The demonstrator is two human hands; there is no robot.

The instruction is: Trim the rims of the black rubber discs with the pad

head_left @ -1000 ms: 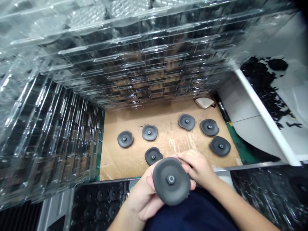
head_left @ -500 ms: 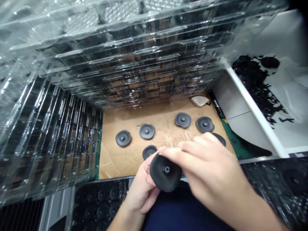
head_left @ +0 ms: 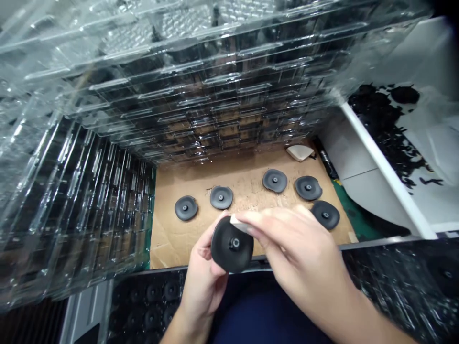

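Note:
A black rounded disc [head_left: 226,255] with a raised central hub is held at its left edge by my left hand [head_left: 204,277], fingers closed round it. My right hand [head_left: 301,248] pinches a small white pad [head_left: 239,223], which touches the disc's upper right edge. What the pad is made of, I cannot tell. Beyond the hands, similar black discs [head_left: 274,180] lie hub up on a brown cardboard sheet [head_left: 172,243]. Two discs lie to the left, and three are grouped on the right.
Tall stacks of clear plastic trays [head_left: 229,91] wall off the back and left. A white fan-shaped piece [head_left: 300,152] lies at the cardboard's far right, near a black marker [head_left: 325,160]. Right of a white divider [head_left: 387,167] are black scraps [head_left: 387,124]. Disc-filled trays [head_left: 150,306] flank my lap.
Both hands and the held disc have shifted slightly left. The white pad now shows in my right fingers. The disc behind my hands has become hidden; the rightmost disc is more exposed.

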